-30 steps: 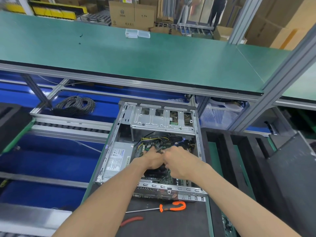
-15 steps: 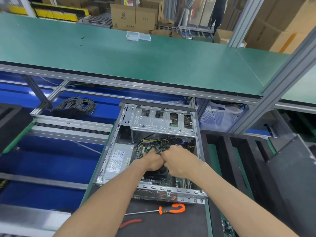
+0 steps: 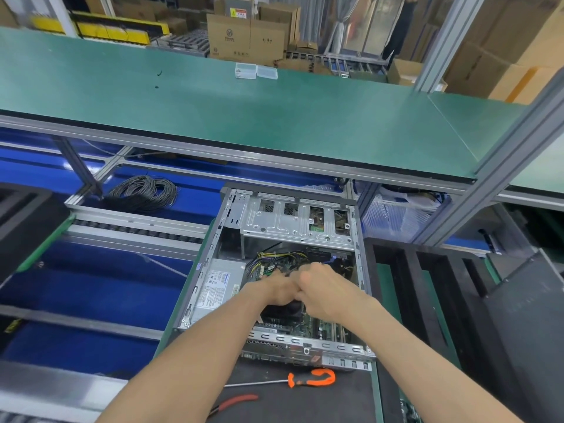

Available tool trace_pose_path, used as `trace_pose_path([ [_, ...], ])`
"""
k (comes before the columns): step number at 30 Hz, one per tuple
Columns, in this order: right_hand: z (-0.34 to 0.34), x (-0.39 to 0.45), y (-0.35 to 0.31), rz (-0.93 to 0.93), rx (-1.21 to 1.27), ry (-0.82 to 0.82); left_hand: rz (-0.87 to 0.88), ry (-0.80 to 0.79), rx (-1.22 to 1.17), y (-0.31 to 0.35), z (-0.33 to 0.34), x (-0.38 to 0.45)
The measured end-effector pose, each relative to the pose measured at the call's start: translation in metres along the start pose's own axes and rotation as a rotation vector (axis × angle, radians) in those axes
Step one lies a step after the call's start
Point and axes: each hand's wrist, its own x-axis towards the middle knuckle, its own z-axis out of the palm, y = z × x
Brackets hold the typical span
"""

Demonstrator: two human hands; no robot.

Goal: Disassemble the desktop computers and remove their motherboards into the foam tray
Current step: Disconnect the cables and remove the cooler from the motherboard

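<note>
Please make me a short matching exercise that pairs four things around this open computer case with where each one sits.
Things:
1. screwdriver
2. coil of black cable
3. two clear plastic boxes
4. power supply

Places:
A. on the far edge of the green upper shelf
B. inside the computer case, along its left wall
C. on the dark mat just in front of the case
D. on the blue surface to the left of and beyond the case

Pairs: 1-C, 2-D, 3-A, 4-B
</note>
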Motion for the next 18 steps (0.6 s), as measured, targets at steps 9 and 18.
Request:
trace_pose_path([
  [9,0.003,-0.002,0.004,-0.119,0.038,-0.028,0.234,0.1,0.148,0.002,-0.062,-0.019],
  [18,0.003,0.002,0.007,0.072,-0.067,0.043,0.205,0.27,0.0,-0.047,-0.068,-0.018],
])
